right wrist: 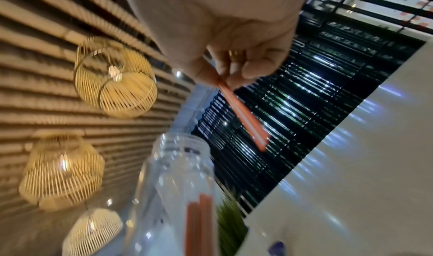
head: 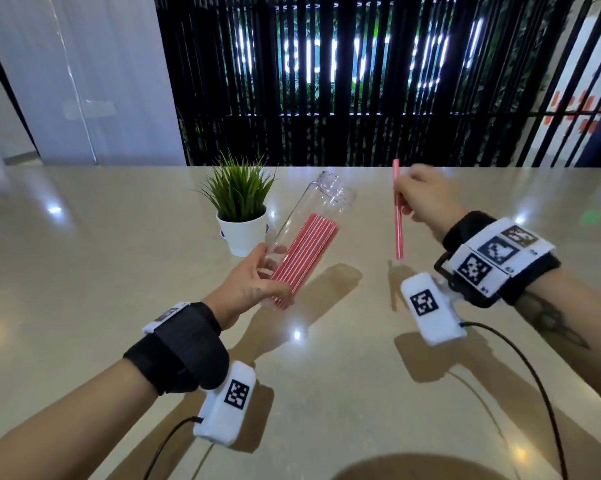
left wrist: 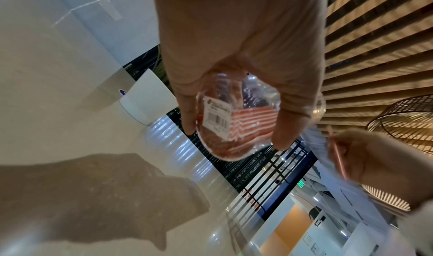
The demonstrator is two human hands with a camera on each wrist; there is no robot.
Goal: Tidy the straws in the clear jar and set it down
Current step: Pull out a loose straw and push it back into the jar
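Above the tabletop (head: pixel 119 271), just right of the plant (head: pixel 239 206), the left hand (head: pixel 249 289) holds the jar (head: pixel 313 230) off the surface, tilted with its open mouth pointing away and to the right. The fingers (left wrist: pixel 189 115) and thumb curl round the jar's base, where the left wrist view shows a barcode sticker (left wrist: pixel 216 118). A bundle of red-and-white straws (head: pixel 306 254) lies inside, along the jar's lower side, their ends well short of the mouth. Farther right of the plant, apart from the jar, the right hand (head: pixel 427 199) is raised with its fingers (right wrist: pixel 234 69) pinching a single straw (head: pixel 397 216) near its upper part; the straw hangs nearly upright, its lower end above the tabletop. Both wrists carry black straps and white marker blocks with cables. The plant's white pot (head: pixel 242 237) stands on the tabletop just behind the left hand.
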